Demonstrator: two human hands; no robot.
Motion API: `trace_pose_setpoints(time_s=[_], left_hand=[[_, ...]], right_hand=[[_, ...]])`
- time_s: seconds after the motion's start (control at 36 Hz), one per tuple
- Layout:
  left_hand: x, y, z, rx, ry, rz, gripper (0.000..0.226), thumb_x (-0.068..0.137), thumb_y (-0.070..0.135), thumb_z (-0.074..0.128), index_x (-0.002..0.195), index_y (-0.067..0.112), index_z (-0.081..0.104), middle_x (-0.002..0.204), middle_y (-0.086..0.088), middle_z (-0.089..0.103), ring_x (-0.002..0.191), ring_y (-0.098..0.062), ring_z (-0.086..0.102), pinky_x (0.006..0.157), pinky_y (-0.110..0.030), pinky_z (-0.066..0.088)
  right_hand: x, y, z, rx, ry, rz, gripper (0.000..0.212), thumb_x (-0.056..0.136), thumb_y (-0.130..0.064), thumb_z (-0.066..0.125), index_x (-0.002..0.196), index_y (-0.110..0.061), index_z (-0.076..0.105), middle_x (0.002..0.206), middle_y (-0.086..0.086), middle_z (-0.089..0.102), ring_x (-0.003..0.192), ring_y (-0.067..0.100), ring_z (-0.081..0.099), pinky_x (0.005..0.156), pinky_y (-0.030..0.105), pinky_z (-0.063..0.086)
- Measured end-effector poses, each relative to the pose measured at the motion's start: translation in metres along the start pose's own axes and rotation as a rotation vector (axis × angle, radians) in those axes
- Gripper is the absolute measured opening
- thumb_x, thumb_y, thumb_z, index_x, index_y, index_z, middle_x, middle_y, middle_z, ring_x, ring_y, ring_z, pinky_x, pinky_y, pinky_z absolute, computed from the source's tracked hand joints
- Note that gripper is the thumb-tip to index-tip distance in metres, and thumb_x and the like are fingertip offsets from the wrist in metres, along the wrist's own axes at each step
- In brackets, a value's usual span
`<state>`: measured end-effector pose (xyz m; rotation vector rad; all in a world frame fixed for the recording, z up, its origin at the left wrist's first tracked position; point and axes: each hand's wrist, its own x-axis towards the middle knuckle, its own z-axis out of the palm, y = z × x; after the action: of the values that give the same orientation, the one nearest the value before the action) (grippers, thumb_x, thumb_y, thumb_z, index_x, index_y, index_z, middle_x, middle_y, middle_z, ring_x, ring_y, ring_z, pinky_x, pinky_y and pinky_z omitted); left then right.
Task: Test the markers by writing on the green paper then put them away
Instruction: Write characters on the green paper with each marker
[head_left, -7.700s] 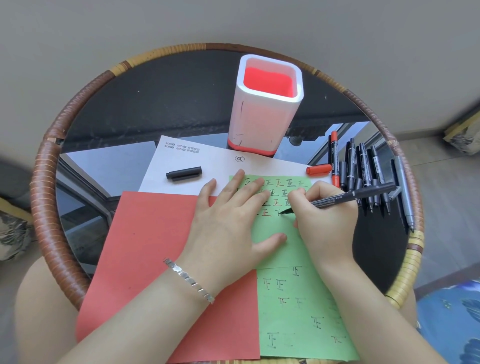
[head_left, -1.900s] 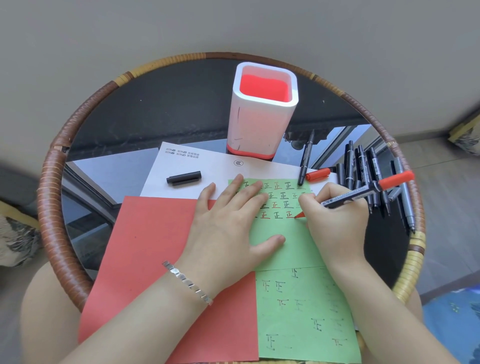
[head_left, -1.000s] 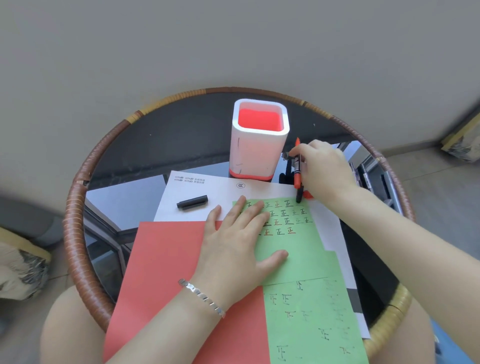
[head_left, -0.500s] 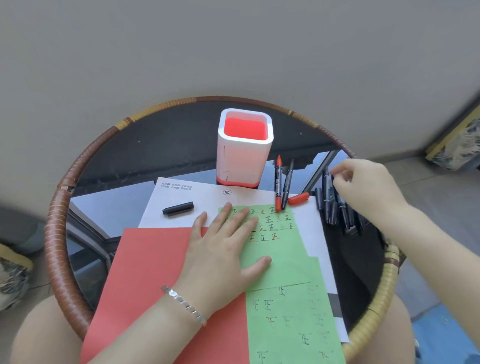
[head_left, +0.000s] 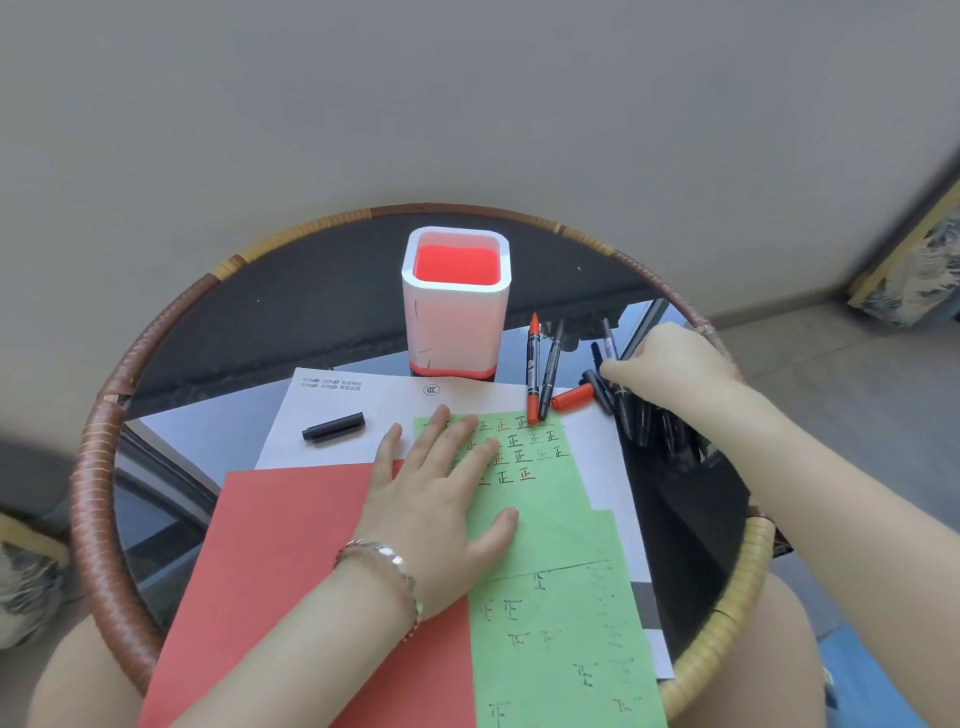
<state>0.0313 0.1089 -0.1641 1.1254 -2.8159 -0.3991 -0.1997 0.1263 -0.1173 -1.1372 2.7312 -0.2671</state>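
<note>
The fingers (head_left: 615, 370) of the right hand (head_left: 670, 364) are curled over the near end of a grey-barrelled marker (head_left: 609, 340) at the top of the pile of dark markers (head_left: 647, 421); whether they actually grip it cannot be told. The left hand (head_left: 447, 499) lies flat with its fingers (head_left: 467, 441) spread, holding nothing, palm pressing on the green paper (head_left: 540, 519), fingertips at the rows of red and black test characters. The green paper overlaps a red sheet (head_left: 291, 561) to its left and a white sheet (head_left: 374, 410) beneath. Just beyond its top edge lie an uncapped red marker (head_left: 533, 369) and a black marker (head_left: 550, 371) side by side, with a loose red cap (head_left: 571, 397) beside them. A black cap (head_left: 334, 428) lies on the white sheet. A white pen holder (head_left: 456, 317) with red interior stands upright behind the papers on the round, rattan-rimmed glass desk (head_left: 98, 467).
</note>
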Motion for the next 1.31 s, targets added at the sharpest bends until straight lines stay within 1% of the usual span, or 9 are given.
trace_pose_setpoints(time_s=[0.08, 0.19, 0.33, 0.42, 0.53, 0.64, 0.78, 0.97, 1.31], left_hand=[[0.0, 0.0, 0.002, -0.008, 0.013, -0.001, 0.081, 0.062, 0.064, 0.0, 0.138, 0.039, 0.013, 0.152, 0.018, 0.001, 0.137, -0.003, -0.017, 0.106, -0.032, -0.02], [0.001, 0.0, 0.003, -0.021, 0.016, 0.006, 0.081, 0.062, 0.064, 0.0, 0.138, 0.039, 0.012, 0.151, 0.022, -0.002, 0.129, 0.004, -0.022, 0.107, -0.032, -0.019], [0.001, 0.0, 0.002, -0.032, -0.006, 0.002, 0.084, 0.06, 0.068, -0.001, 0.139, 0.039, 0.009, 0.15, 0.024, -0.004, 0.128, 0.005, -0.023, 0.111, -0.037, -0.015], [0.0, -0.001, 0.002, -0.035, -0.006, -0.001, 0.085, 0.06, 0.069, -0.001, 0.139, 0.039, 0.008, 0.15, 0.024, -0.003, 0.134, 0.001, -0.021, 0.11, -0.036, -0.015], [0.001, -0.001, 0.003, -0.039, 0.003, 0.001, 0.084, 0.061, 0.069, 0.0, 0.138, 0.039, 0.009, 0.15, 0.024, -0.001, 0.137, -0.003, -0.018, 0.108, -0.035, -0.017], [0.001, -0.002, 0.004, -0.028, 0.011, 0.007, 0.084, 0.061, 0.068, 0.0, 0.138, 0.039, 0.009, 0.151, 0.023, -0.001, 0.137, -0.004, -0.018, 0.107, -0.034, -0.018], [0.001, -0.001, 0.003, -0.044, 0.014, 0.009, 0.084, 0.061, 0.068, 0.001, 0.139, 0.037, 0.011, 0.151, 0.022, 0.0, 0.137, -0.005, -0.017, 0.106, -0.034, -0.018], [0.001, -0.002, 0.003, -0.06, 0.0, 0.008, 0.073, 0.072, 0.065, 0.017, 0.139, 0.037, 0.01, 0.151, 0.022, -0.002, 0.137, -0.004, -0.019, 0.107, -0.036, -0.018], [0.002, -0.003, 0.004, -0.06, 0.022, 0.002, 0.081, 0.062, 0.067, 0.003, 0.137, 0.038, 0.011, 0.151, 0.023, 0.0, 0.137, -0.005, -0.017, 0.106, -0.036, -0.018]], right_hand=[[-0.012, 0.001, -0.012, 0.276, -0.062, -0.045, 0.04, 0.082, -0.026, 0.05, 0.053, -0.018, 0.023, 0.051, 0.0, 0.018, 0.045, 0.017, 0.016, 0.048, 0.026, 0.015], [-0.035, 0.005, -0.019, 0.824, -0.119, -0.092, 0.037, 0.084, -0.007, 0.045, 0.054, -0.02, 0.026, 0.051, -0.004, 0.021, 0.04, 0.009, 0.019, 0.039, 0.018, 0.019], [-0.066, 0.009, -0.012, 1.203, 0.031, -0.123, 0.038, 0.088, -0.008, 0.051, 0.057, -0.019, 0.032, 0.041, -0.009, 0.03, 0.035, 0.006, 0.025, 0.034, 0.015, 0.023], [-0.082, 0.006, -0.004, 1.126, 0.093, -0.222, 0.022, 0.091, -0.018, 0.049, 0.069, -0.018, 0.05, 0.043, -0.001, 0.056, 0.039, 0.01, 0.047, 0.039, 0.015, 0.04], [-0.095, -0.002, 0.011, 1.14, -0.084, -0.316, 0.025, 0.092, -0.022, 0.042, 0.093, -0.012, 0.066, 0.079, 0.006, 0.074, 0.073, 0.014, 0.071, 0.064, 0.024, 0.057], [-0.097, -0.012, 0.026, 1.161, -0.028, -0.217, 0.017, 0.087, -0.017, 0.056, 0.075, -0.009, 0.066, 0.059, 0.004, 0.069, 0.058, 0.013, 0.066, 0.052, 0.022, 0.052], [-0.093, -0.021, 0.038, 1.113, 0.098, -0.159, 0.033, 0.081, -0.024, 0.066, 0.053, -0.009, 0.054, 0.041, 0.001, 0.057, 0.037, 0.007, 0.049, 0.043, 0.014, 0.04], [-0.087, -0.02, 0.056, 1.071, 0.256, -0.083, 0.044, 0.079, -0.026, 0.068, 0.048, -0.003, 0.048, 0.034, 0.001, 0.051, 0.033, 0.008, 0.043, 0.041, 0.017, 0.038], [-0.084, -0.021, 0.066, 0.943, 0.327, -0.139, 0.035, 0.079, -0.008, 0.059, 0.049, 0.002, 0.045, 0.038, 0.016, 0.046, 0.038, 0.017, 0.041, 0.046, 0.024, 0.034]])
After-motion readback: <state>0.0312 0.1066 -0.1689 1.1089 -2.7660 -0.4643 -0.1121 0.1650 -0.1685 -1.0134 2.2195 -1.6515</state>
